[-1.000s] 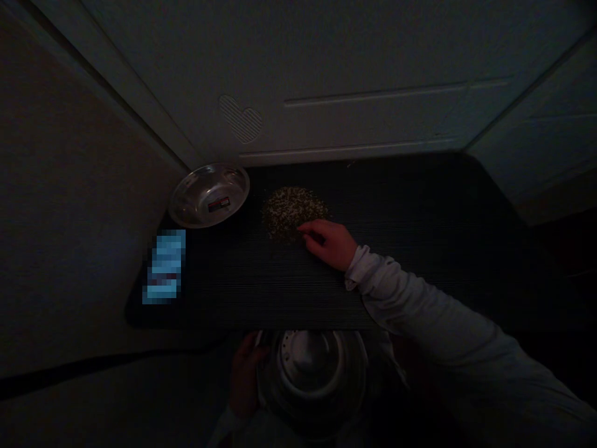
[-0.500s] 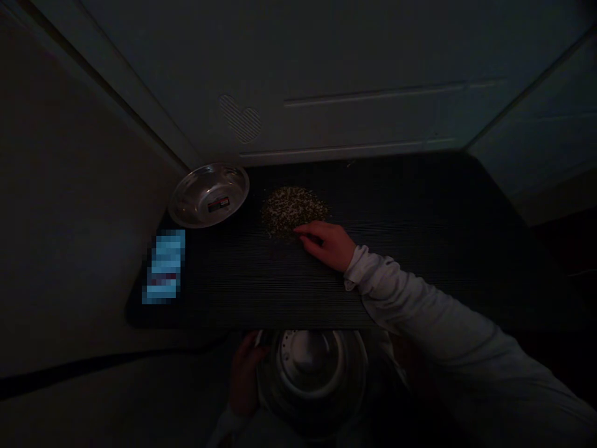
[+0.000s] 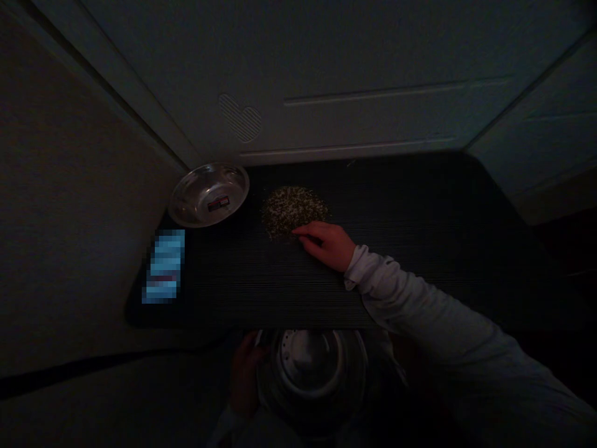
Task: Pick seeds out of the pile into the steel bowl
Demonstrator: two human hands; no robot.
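A mound of mixed pale and dark grains [image 3: 291, 208] lies on the dark, ribbed tabletop. At its near right edge my right hand [image 3: 329, 244] rests low, thumb and forefinger brought together in a pinch. Whatever is between those fingertips is too small and dim to make out. Below the table's front edge, my left hand [image 3: 245, 370] grips the left side of a round, shiny metal bowl [image 3: 313, 389] held near my lap. Deep shadow hides the lower part of that bowl and some of my left fingers.
Another steel bowl [image 3: 186, 208] with a dark label inside stands at the table's back left. In front of it lies a lit, blurred-out screen [image 3: 164, 267]. A pale panel with a heart relief [image 3: 242, 121] rises behind the dark table [image 3: 420, 205]. Light is very low.
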